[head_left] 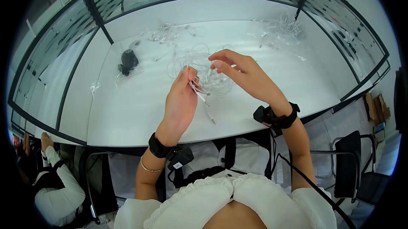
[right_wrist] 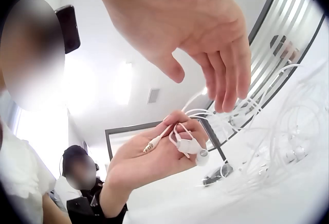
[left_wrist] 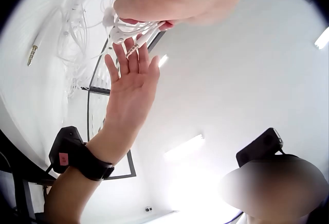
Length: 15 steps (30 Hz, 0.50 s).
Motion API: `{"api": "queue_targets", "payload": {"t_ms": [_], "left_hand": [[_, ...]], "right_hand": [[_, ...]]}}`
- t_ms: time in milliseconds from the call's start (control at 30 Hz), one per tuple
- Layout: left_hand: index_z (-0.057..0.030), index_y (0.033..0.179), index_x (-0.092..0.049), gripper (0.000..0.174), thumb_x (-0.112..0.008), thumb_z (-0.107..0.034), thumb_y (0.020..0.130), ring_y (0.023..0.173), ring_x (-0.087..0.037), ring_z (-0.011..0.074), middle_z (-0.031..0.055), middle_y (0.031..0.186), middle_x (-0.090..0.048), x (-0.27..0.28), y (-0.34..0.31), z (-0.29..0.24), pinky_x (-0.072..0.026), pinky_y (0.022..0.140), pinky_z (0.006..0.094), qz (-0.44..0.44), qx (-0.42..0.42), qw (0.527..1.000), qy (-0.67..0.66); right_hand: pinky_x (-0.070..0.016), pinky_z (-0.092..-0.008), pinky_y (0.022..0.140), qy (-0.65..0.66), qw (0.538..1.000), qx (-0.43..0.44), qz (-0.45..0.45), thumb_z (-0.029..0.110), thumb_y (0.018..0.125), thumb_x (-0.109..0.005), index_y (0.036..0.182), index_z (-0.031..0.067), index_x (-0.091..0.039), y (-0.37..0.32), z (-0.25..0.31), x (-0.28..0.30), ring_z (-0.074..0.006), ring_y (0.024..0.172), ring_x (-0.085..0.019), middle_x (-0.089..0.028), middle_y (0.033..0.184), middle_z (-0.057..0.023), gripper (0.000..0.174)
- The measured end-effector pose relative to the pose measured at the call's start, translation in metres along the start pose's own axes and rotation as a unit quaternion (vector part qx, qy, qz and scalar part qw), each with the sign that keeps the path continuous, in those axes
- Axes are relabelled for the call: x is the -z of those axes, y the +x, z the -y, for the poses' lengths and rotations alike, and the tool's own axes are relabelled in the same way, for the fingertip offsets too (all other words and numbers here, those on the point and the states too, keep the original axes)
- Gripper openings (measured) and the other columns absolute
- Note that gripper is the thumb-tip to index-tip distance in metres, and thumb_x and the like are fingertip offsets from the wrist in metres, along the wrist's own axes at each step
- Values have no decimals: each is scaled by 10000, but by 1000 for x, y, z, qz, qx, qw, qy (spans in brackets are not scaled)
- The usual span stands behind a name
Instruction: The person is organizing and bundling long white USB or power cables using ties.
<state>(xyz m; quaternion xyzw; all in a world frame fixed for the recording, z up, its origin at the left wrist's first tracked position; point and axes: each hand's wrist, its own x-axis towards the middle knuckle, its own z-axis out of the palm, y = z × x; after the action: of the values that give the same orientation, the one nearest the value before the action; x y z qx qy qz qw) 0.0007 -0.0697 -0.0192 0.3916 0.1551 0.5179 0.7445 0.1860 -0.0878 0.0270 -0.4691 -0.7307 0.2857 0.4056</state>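
Observation:
My left hand (head_left: 180, 101) grips a pair of white wired earphones (right_wrist: 189, 146) between thumb and curled fingers. Out of its grasp stick the metal-tipped plug (right_wrist: 150, 146) and the earbuds (right_wrist: 201, 157). To its right, my right hand (head_left: 246, 75) is raised with fingers extended and slightly bent, holding nothing. Beyond and between both hands spreads a tangle of white earphone cables (head_left: 221, 83) on the white table (head_left: 127, 118). Another audio plug (head_left: 213, 121) points toward the near table edge, and it also shows in the left wrist view, lying apart from the held earphones.
At the back left lies a pile of white cables (head_left: 166, 32), with another heap (head_left: 292, 27) at the back right among clear plastic. A black object (head_left: 129, 60) sits in a clear bag on the left. Low partitions (head_left: 204, 10) enclose the table; other people sit nearby.

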Motion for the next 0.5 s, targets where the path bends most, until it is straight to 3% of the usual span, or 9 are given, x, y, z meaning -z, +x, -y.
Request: {"api": "queue_targets", "payload": {"t_ms": [67,133,200,267,333,400,433,467,500], "left_hand": [[-119,832,-446,214,-423,-266,985,847,-426,92,-24,868,-443,-2,0,-2,-335,822,260,24,-3,999,31],[-103,860,-468,210,-418,-261,987,919,-450,131,-8,913,-476,5,2,0,-327,876,285,55,-2,995,80],[-77,912,-493,226,-393,-261,996,954,-455,155,12,935,-496,1,-2,-3,-325,910,308,30,6,989,147],[-62,944,-499,242,-376,-263,1001,956,-458,159,24,934,-504,-5,-7,-5,-331,915,312,16,24,977,213],[-83,865,-453,261,-374,-292,1000,740,-457,135,8,764,-458,-13,-9,-6,-400,801,308,63,69,981,169],[-99,818,-418,277,-380,-307,997,612,-410,112,-13,673,-401,-8,-12,-3,-424,712,296,109,138,978,112],[-119,769,-371,295,-386,-311,993,526,-296,75,-46,618,-302,-16,-14,-4,-401,612,270,69,150,976,141],[-115,776,-381,279,-387,-292,991,531,-271,59,-53,626,-286,-12,-14,-3,-354,564,237,89,157,970,164],[-114,772,-381,279,-394,-290,988,528,-264,56,-56,625,-283,-12,-16,-4,-334,547,230,96,168,967,167]], "right_hand": [[-431,-307,866,50,996,-22,74,311,958,-460,1087,-4,-603,5,0,2,-195,950,-582,-649,960,-94,370],[-402,-285,891,138,985,-4,101,369,948,-459,1018,-34,-624,8,-7,-10,-201,963,-563,-642,996,-102,441],[-381,-283,919,164,982,-38,82,387,943,-464,927,-11,-652,8,-5,-16,-188,1026,-544,-624,1063,-114,441],[-379,-331,947,148,966,-14,210,385,957,-437,1052,-12,-611,19,-14,-9,-206,1066,-529,-606,1092,-104,443],[-377,-357,964,182,952,-1,246,394,961,-423,1124,-9,-588,20,-15,-10,-216,1103,-518,-596,1120,-103,464],[-378,-356,972,277,939,-3,203,406,953,-431,1151,1,-581,18,-9,-19,-222,1136,-516,-593,1158,-119,476],[-380,-353,976,329,926,-4,187,409,947,-438,1170,8,-577,19,-5,-22,-226,1153,-519,-592,1180,-130,479],[-411,-340,929,413,899,-60,131,370,951,-444,1081,30,-594,17,6,-23,-188,992,-580,-626,1018,-79,394],[-424,-322,877,480,869,-60,105,345,956,-442,989,56,-579,20,4,-20,-151,864,-564,-592,894,-38,321]]}}
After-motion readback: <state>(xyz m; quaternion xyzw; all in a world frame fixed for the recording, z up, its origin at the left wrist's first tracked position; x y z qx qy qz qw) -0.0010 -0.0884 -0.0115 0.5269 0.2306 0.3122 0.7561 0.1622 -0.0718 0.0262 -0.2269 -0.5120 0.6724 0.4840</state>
